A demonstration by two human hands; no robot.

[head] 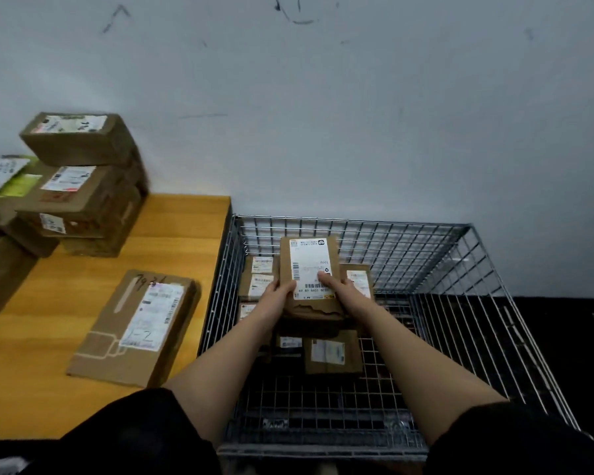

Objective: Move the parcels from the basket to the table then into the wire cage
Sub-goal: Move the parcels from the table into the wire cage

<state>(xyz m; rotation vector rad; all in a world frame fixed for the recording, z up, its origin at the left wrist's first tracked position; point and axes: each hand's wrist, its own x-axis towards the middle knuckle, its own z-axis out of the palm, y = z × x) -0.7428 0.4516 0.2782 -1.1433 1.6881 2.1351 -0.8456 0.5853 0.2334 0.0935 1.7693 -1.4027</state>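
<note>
Both hands hold one brown cardboard parcel (311,262) with a white label, inside the wire cage (460,255). My left hand (277,293) grips its left edge and my right hand (336,286) grips its right edge, thumb on the label. The parcel hangs above several other parcels lying on the cage floor, such as a small box (333,353) at the front and labelled ones (259,275) at the back left. On the wooden table (186,228) to the left lies a flat parcel (138,327), with a stack of boxes (79,180) behind it.
A grey wall stands behind the table and cage. More parcels, one with green wrapping (18,183), crowd the table's far left edge. The floor right of the cage is dark. The cage's right half holds nothing.
</note>
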